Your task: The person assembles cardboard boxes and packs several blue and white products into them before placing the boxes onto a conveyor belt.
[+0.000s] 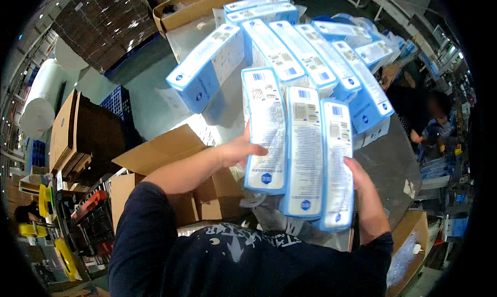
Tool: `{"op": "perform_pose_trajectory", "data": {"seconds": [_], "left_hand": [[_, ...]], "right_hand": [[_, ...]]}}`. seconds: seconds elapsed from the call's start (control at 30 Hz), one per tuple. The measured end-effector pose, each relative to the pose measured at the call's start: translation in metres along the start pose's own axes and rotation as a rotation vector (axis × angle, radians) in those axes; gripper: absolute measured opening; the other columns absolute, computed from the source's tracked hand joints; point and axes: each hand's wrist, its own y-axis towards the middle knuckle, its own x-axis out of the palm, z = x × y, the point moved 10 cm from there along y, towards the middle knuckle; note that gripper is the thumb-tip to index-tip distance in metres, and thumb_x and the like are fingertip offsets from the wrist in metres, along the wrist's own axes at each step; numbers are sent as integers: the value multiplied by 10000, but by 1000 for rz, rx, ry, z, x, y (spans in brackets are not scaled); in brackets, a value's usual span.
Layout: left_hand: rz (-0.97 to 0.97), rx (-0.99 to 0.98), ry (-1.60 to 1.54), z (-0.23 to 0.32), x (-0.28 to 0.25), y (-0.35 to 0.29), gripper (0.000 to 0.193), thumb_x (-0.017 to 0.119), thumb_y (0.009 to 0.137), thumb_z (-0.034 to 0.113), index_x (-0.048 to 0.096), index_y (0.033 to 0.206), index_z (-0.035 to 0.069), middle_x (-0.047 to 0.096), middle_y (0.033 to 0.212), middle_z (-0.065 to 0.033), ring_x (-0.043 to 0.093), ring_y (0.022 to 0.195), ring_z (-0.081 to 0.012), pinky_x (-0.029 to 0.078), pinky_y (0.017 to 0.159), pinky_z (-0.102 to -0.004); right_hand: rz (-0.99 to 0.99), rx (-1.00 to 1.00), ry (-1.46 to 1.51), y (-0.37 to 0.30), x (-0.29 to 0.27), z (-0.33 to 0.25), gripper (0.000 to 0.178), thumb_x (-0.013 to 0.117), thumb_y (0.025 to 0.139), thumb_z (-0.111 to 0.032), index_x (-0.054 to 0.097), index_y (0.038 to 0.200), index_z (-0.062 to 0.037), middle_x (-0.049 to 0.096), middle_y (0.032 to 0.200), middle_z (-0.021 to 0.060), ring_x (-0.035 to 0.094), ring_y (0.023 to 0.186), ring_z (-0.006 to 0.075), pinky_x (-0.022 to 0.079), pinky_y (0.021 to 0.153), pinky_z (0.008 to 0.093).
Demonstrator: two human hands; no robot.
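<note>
Three long blue-and-white boxes stand side by side between my hands: a left box (265,131), a middle box (304,157) and a right box (338,167). My left hand (240,151) presses on the left box, its thumb lying across the printed side. Against the outer side of the right box rests my right hand (358,174), its fingers mostly hidden behind it. Together both hands squeeze the row. Beyond them, several more boxes of the same kind (310,51) lie on the grey table (385,162), some at angles.
Below my left forearm is an open cardboard carton (212,193). Another carton (409,255) with clear plastic stands at the lower right. Flattened cardboard (72,136) leans at left, near a blue pallet (120,108). At right another person (427,110) works.
</note>
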Motion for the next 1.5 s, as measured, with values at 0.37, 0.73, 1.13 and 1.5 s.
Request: {"op": "perform_pose_trajectory", "data": {"seconds": [0.37, 0.73, 1.13, 1.5], "left_hand": [[-121, 390, 293, 24, -1, -106, 792, 689, 643, -6, 295, 1327, 54, 443, 1272, -110, 427, 1177, -250, 371, 972, -406], [247, 691, 1012, 141, -25, -325, 501, 794, 606, 286, 605, 990, 24, 628, 928, -101, 607, 853, -203, 507, 732, -338], [141, -298, 785, -250, -204, -247, 899, 562, 701, 652, 287, 1376, 126, 349, 1363, -176, 333, 1253, -313, 234, 1036, -372], [679, 312, 860, 32, -132, -185, 222, 631, 793, 161, 630, 980, 43, 635, 962, -132, 611, 844, -188, 485, 729, -309]], "right_hand": [[31, -238, -256, -91, 83, -49, 835, 798, 529, -30, 399, 1262, 9, 525, 1179, 111, 497, 1083, 239, 392, 927, 383], [-43, -288, -591, -131, 252, -48, 502, 661, 777, -182, 474, 1203, 7, 542, 1148, 131, 540, 1020, 246, 433, 885, 354], [-390, -311, -708, -122, 350, -10, 472, 632, 805, -187, 477, 1225, -38, 577, 1124, 155, 580, 976, 214, 461, 836, 326], [552, -686, -1438, 96, 134, -230, 458, 537, 812, -369, 564, 1136, -47, 603, 1035, 192, 565, 959, 357, 431, 851, 409]]}}
